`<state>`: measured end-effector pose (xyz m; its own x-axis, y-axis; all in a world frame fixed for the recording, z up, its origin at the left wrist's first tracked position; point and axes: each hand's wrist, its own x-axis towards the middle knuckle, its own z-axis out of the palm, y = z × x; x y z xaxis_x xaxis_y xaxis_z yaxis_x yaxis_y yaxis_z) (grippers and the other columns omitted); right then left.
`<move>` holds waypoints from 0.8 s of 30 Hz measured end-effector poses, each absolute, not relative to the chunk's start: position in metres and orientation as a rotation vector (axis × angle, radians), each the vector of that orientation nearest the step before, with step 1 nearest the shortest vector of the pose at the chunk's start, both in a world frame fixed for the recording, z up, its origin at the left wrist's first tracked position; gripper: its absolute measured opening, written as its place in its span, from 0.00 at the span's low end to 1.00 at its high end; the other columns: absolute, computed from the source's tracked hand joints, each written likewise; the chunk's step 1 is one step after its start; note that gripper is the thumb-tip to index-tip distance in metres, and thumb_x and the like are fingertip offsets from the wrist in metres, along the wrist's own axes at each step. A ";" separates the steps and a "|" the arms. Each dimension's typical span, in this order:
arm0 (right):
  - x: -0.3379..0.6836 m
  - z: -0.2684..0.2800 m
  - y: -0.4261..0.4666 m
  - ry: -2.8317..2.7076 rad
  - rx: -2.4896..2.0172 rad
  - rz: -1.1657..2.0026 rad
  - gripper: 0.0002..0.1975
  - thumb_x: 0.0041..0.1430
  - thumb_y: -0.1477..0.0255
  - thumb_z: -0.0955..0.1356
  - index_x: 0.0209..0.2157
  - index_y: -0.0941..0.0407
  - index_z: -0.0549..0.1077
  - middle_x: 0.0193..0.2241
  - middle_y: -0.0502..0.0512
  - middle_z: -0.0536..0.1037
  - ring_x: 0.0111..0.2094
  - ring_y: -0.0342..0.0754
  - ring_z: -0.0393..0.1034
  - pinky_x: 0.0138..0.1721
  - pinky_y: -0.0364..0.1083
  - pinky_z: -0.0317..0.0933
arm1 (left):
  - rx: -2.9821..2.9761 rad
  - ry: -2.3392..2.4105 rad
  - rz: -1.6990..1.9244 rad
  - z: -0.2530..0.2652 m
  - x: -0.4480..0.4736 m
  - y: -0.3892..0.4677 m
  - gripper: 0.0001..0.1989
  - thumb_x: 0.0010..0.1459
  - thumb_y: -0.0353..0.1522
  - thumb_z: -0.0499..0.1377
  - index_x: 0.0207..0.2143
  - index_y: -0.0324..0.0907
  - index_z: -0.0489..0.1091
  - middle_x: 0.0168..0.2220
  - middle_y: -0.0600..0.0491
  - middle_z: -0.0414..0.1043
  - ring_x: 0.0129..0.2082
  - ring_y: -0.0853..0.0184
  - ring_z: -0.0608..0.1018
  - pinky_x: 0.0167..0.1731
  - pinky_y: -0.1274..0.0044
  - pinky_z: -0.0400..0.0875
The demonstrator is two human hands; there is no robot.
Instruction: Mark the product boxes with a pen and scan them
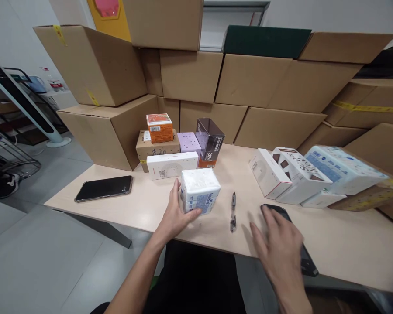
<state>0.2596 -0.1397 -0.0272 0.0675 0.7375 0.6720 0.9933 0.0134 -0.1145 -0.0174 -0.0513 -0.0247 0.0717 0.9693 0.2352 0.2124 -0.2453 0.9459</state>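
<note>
My left hand [178, 212] grips a white-and-blue tissue pack [201, 187] by its left side and front, thumb across the front face. The pack stands on the table. Over a dark, flat phone-like device [308, 257] hovers or rests my right hand [278, 244], fingers spread and slightly blurred; whether it touches the device I cannot tell. Between my hands lies a pen [233, 212] with a clear, dark-tipped barrel. Just behind the pack are a white power bank box [172, 165], a dark brown carton [211, 135] and a lilac dotted box [190, 141].
On the pale table [144, 207], a black phone [104, 188] lies at left. An orange box [159, 127] sits on a small brown carton [157, 150]. At right stand a white box [269, 173], another white carton [301, 176] and a blue tissue package [345, 168]. Large cardboard boxes [255, 80] wall the back.
</note>
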 end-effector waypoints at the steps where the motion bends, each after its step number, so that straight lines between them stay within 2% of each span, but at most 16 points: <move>1: 0.265 -0.029 -0.150 -1.615 -1.882 -0.621 0.31 0.66 0.56 0.63 0.62 0.62 0.64 0.57 0.75 0.68 0.57 0.67 0.62 0.56 0.65 0.59 | 1.570 1.248 1.263 -0.027 -0.018 -0.053 0.58 0.47 0.44 0.72 0.72 0.46 0.41 0.70 0.37 0.48 0.70 0.44 0.55 0.66 0.53 0.53; 3: 0.276 -0.034 -0.168 -1.431 -2.131 -0.623 0.40 0.63 0.47 0.61 0.63 0.64 0.64 0.58 0.80 0.64 0.58 0.75 0.60 0.52 0.70 0.59 | 1.548 1.279 1.375 -0.031 -0.018 -0.055 0.53 0.50 0.44 0.69 0.71 0.47 0.43 0.69 0.39 0.50 0.70 0.47 0.55 0.66 0.54 0.51; 5: 0.284 -0.040 -0.179 -1.349 -2.323 -0.525 0.45 0.61 0.42 0.57 0.64 0.64 0.63 0.57 0.81 0.65 0.56 0.78 0.61 0.48 0.71 0.61 | 1.511 1.243 1.630 -0.035 -0.019 -0.057 0.42 0.55 0.43 0.66 0.68 0.49 0.51 0.65 0.42 0.58 0.67 0.50 0.61 0.64 0.56 0.55; 7: 0.291 -0.046 -0.184 -1.357 -2.412 -0.418 0.46 0.60 0.40 0.55 0.64 0.63 0.62 0.54 0.80 0.68 0.52 0.77 0.65 0.45 0.70 0.63 | 1.450 1.185 1.879 -0.040 -0.020 -0.059 0.32 0.57 0.41 0.64 0.62 0.49 0.60 0.59 0.44 0.65 0.61 0.53 0.68 0.60 0.60 0.61; 10: 0.297 -0.052 -0.182 -1.384 -2.410 -0.352 0.45 0.60 0.41 0.55 0.63 0.64 0.64 0.47 0.76 0.73 0.46 0.72 0.69 0.44 0.68 0.64 | 1.370 1.103 2.094 -0.043 -0.023 -0.063 0.22 0.57 0.38 0.64 0.53 0.47 0.68 0.49 0.48 0.71 0.50 0.59 0.75 0.50 0.67 0.69; 13: 0.296 -0.054 -0.176 -1.343 -2.306 -0.354 0.47 0.60 0.41 0.54 0.60 0.68 0.66 0.42 0.76 0.75 0.43 0.70 0.70 0.46 0.67 0.62 | 1.424 1.002 2.078 -0.041 -0.022 -0.077 0.11 0.60 0.35 0.62 0.45 0.45 0.73 0.36 0.52 0.72 0.37 0.64 0.75 0.38 0.72 0.71; 15: 0.289 -0.051 -0.174 -1.318 -2.204 -0.317 0.49 0.59 0.40 0.55 0.60 0.71 0.66 0.41 0.76 0.76 0.42 0.68 0.71 0.48 0.67 0.62 | 1.545 0.891 1.912 -0.037 -0.017 -0.092 0.06 0.62 0.33 0.59 0.41 0.45 0.75 0.30 0.53 0.71 0.31 0.66 0.74 0.32 0.74 0.69; 17: 0.277 -0.042 -0.175 -1.318 -2.085 -0.257 0.49 0.59 0.40 0.57 0.61 0.70 0.64 0.44 0.76 0.76 0.45 0.68 0.71 0.50 0.67 0.61 | 1.630 0.787 1.667 -0.031 -0.006 -0.107 0.08 0.64 0.33 0.57 0.39 0.44 0.77 0.28 0.52 0.73 0.29 0.66 0.75 0.30 0.74 0.69; 19: 0.259 -0.028 -0.178 -1.330 -1.969 -0.210 0.46 0.59 0.43 0.61 0.64 0.66 0.62 0.49 0.75 0.75 0.50 0.68 0.69 0.51 0.65 0.62 | 1.598 0.746 1.433 -0.025 0.011 -0.118 0.11 0.66 0.35 0.56 0.42 0.44 0.78 0.31 0.50 0.77 0.31 0.65 0.77 0.34 0.73 0.71; 22: 0.226 0.000 -0.183 -1.363 -1.826 -0.178 0.41 0.60 0.49 0.66 0.67 0.59 0.58 0.54 0.70 0.72 0.54 0.65 0.67 0.51 0.62 0.64 | 1.269 0.648 1.230 -0.015 0.039 -0.123 0.17 0.67 0.41 0.55 0.49 0.43 0.77 0.39 0.46 0.80 0.39 0.61 0.80 0.42 0.69 0.73; 24: 0.204 0.018 -0.183 -1.418 -1.698 -0.190 0.40 0.60 0.52 0.68 0.68 0.55 0.56 0.54 0.67 0.72 0.54 0.63 0.68 0.49 0.60 0.66 | 1.007 0.511 1.191 -0.005 0.055 -0.120 0.24 0.63 0.46 0.59 0.56 0.43 0.73 0.49 0.43 0.78 0.46 0.58 0.79 0.49 0.67 0.72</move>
